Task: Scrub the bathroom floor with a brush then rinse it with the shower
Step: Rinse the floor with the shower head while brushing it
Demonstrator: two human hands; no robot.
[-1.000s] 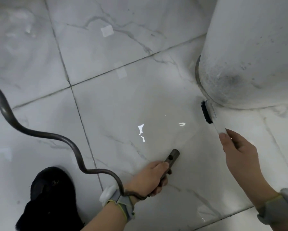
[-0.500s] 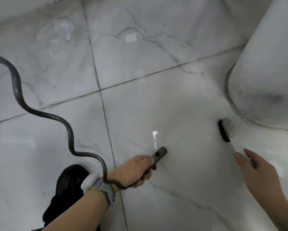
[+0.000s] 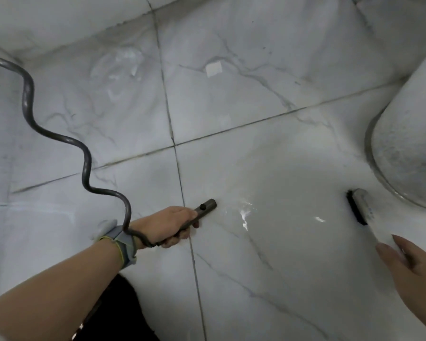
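Left hand (image 3: 168, 223), low and left of centre in the frame, has its fingers wrapped round a dark grey metal shower wand (image 3: 202, 212). The wand's open tip pointing right, just over the wet white marble-look floor tiles (image 3: 231, 107). Its dark grey hose (image 3: 83, 163) snakes away in loose curves toward the upper left edge, and near the grip it crosses a grey wrist strap with yellow trim (image 3: 123, 244). Just right of the tip there are bright glints on a wet patch of tile.

Right hand (image 3: 413, 269) is in the lower right corner, thumb and fingers pinching the pale handle of a long white brush with black bristles (image 3: 358, 209). The brush head sits further up, near the right edge, bristles facing left and down on the tile. Pretty blurry there, so can't say exactly how the fingers wrap the handle. The brush head lies just beside the curved base of a big white rounded ceramic fixture (image 3: 409, 143) filling the right side; can't tell if they touch.

Dark grout lines split the floor into 4 big tiles meeting above the wand. A small pale square patch (image 3: 213, 69) sits on the upper tile. Something black (image 3: 118, 313) shows at the bottom edge, partly behind the left forearm.
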